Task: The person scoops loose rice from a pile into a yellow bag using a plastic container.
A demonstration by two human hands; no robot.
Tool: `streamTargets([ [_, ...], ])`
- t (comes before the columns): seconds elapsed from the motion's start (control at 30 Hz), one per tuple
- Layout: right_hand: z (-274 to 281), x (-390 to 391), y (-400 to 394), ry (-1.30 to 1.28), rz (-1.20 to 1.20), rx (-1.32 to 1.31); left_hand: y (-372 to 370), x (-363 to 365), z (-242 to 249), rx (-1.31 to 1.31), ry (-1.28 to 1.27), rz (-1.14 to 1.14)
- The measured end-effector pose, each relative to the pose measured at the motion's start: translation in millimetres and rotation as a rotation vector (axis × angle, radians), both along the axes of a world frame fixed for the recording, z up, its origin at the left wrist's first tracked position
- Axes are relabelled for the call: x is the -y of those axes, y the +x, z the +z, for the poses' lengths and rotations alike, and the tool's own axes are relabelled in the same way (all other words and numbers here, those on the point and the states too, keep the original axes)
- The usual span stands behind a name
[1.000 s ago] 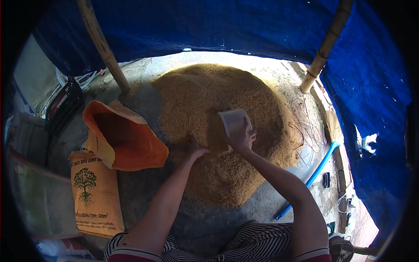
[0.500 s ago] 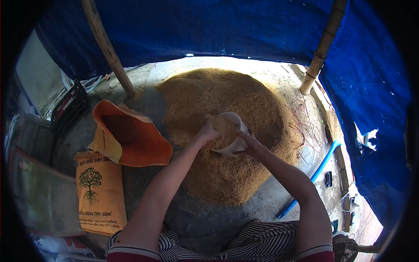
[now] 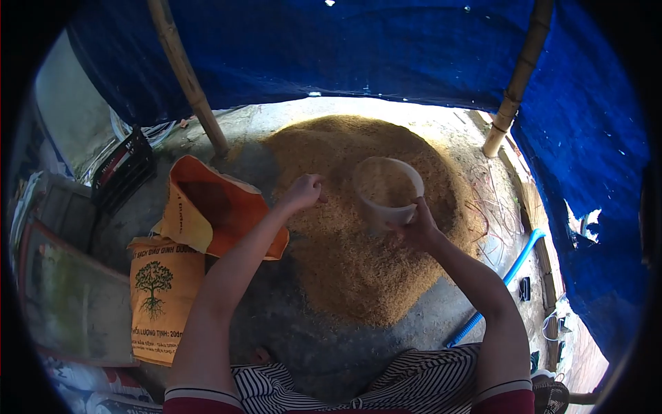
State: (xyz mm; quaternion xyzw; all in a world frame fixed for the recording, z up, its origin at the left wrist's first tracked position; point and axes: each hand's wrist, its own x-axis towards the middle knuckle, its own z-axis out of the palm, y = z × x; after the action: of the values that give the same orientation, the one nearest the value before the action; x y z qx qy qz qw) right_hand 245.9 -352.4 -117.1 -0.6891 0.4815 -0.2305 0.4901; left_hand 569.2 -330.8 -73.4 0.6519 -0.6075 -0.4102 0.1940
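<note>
A large heap of golden-brown husk-like grain (image 3: 372, 297) lies on the floor. Over it, my right hand (image 3: 414, 224) grips the right rim of a pale, translucent round container (image 3: 418, 181), whose opening shows and which looks slightly blurred. My left hand (image 3: 305, 192) is above the heap's left side, apart from the container, with its fingers curled in; whatever they may hold cannot be made out. Left of the heap, an open orange sack (image 3: 262, 224) lies with its mouth spread wide and dark material inside.
A printed orange bag (image 3: 153, 303) lies at the left, near a black crate (image 3: 124, 169). Bamboo poles (image 3: 183, 72) (image 3: 514, 90) stand before a blue tarp (image 3: 345, 48). A blue hose (image 3: 520, 259) runs along the right. A framed panel (image 3: 72, 297) is at far left.
My left hand has come off the container and moved left and up. The container has shifted right in my right hand, its opening now facing more toward the camera. The view has shifted slightly.
</note>
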Motion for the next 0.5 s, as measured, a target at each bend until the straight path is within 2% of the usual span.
streamTargets([
  [0.03,-19,13,-5,-0.001,0.008,0.002,2,-6,0,-0.033,-0.027,0.015],
  [0.07,-55,37,-13,0.192,-0.008,0.290,3,-9,-10,-0.034,-0.030,0.018],
  [0.1,-74,49,-18,0.386,-0.029,0.574,3,-10,-29,0.130,-0.197,0.002],
  [0.13,-52,42,-10,0.384,-0.029,0.568,3,-9,-41,0.293,-0.365,-0.011],
  [0.2,18,15,21,0.772,-0.278,0.914,4,-3,-42,0.189,-0.268,0.015],
  [0.23,20,13,26,0.772,-0.276,0.913,2,-2,-34,0.093,-0.170,0.035],
  [0.27,22,11,30,0.748,-0.222,0.925,2,-2,-26,0.095,-0.173,0.038],
  [0.33,21,9,37,0.724,-0.167,0.939,-6,-11,14,-0.093,-0.213,0.121],
  [0.37,19,8,40,0.768,-0.148,0.922,-9,-9,19,-0.092,-0.212,0.122],
  [0.43,19,4,47,0.814,-0.126,0.900,-14,-6,23,-0.258,-0.297,0.223],
  [0.5,19,-2,52,0.835,-0.066,0.868,-19,-6,26,-0.359,-0.209,0.263],
])
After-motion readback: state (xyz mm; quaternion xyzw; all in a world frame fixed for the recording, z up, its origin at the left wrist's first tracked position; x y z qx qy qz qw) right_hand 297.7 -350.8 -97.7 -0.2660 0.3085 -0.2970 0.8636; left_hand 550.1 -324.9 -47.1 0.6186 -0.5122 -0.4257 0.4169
